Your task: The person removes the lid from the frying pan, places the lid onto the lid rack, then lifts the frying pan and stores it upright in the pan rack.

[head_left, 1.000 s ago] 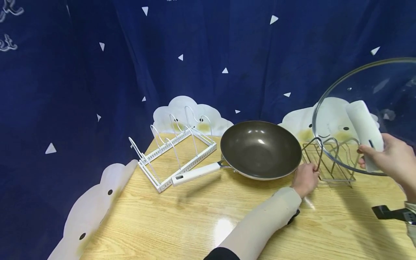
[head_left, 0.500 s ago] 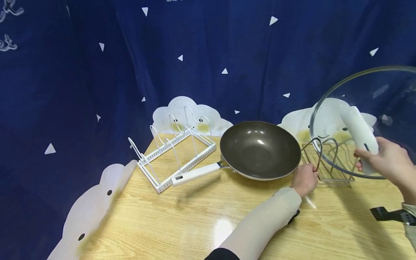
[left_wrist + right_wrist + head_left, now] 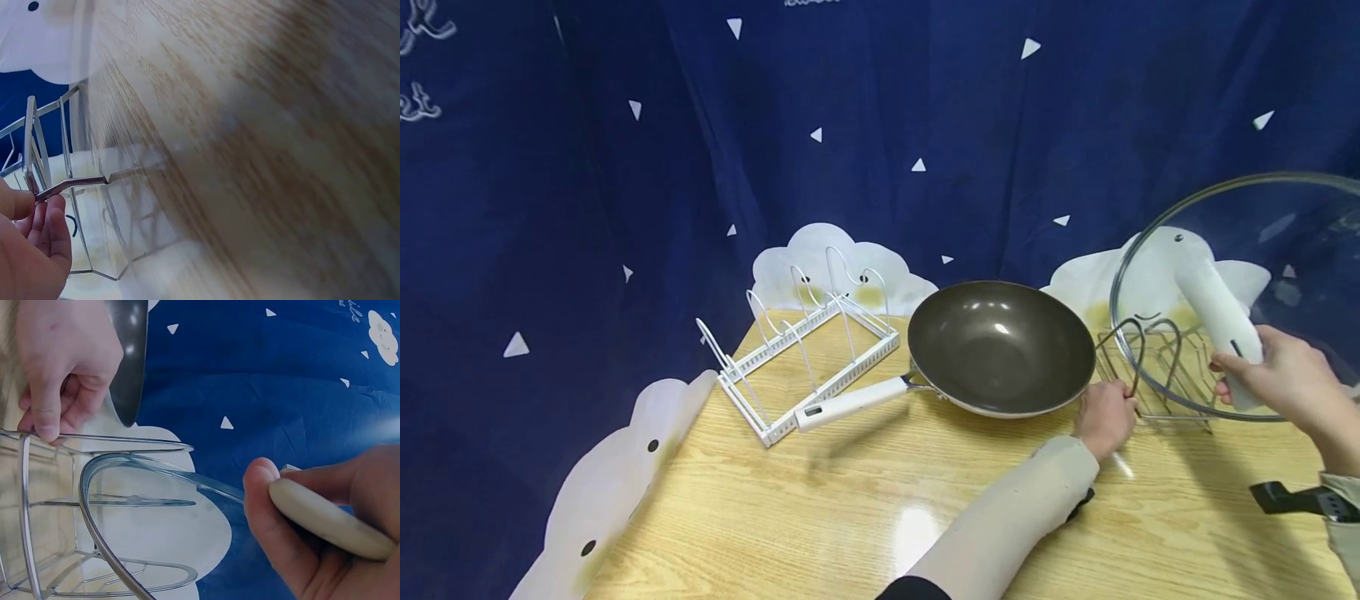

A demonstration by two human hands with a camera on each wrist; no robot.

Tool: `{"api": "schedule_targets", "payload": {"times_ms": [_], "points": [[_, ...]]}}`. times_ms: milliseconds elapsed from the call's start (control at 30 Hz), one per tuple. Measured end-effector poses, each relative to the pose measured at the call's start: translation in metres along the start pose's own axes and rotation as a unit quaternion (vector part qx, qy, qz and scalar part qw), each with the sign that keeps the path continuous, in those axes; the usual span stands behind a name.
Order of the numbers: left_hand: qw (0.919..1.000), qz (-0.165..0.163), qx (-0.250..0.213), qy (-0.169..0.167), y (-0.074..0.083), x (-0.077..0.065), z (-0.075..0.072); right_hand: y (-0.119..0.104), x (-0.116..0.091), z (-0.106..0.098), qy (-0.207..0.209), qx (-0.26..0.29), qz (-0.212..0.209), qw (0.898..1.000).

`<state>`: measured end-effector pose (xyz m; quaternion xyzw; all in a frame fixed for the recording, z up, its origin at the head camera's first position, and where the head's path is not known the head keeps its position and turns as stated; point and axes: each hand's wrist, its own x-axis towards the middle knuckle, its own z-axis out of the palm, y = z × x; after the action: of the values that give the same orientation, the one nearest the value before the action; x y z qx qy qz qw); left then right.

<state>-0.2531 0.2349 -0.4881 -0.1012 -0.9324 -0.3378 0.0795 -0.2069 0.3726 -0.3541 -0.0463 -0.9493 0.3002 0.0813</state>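
The right hand is gripping the lid handle; leftward of its fingers, the left hand is pinching the wire rack.

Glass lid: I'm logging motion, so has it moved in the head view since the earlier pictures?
Yes. Judged against the frying pan, the glass lid has moved down and slightly left in the head view.

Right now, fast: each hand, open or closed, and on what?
Left hand: closed, pinching the metal rack.
Right hand: closed, holding the glass lid by its white handle.
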Motion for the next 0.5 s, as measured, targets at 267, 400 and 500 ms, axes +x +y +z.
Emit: {"api": "schedule_targets", "payload": {"times_ms": [267,400,500], "points": [[0.9998,-0.016,-0.013,-0.004,0.001,-0.001,0.001,0.006,0.003,0.007,-0.011,0.004,0.011,1.0],[0.9998,-0.016,-0.01,-0.004,0.001,-0.001,0.001,0.008,0.005,0.01,-0.013,0.0,0.006,1.0],[0.9999,-0.012,0.0,0.001,0.001,-0.001,0.001,0.01,0.006,0.012,-0.02,0.006,0.007,1.0]]}}
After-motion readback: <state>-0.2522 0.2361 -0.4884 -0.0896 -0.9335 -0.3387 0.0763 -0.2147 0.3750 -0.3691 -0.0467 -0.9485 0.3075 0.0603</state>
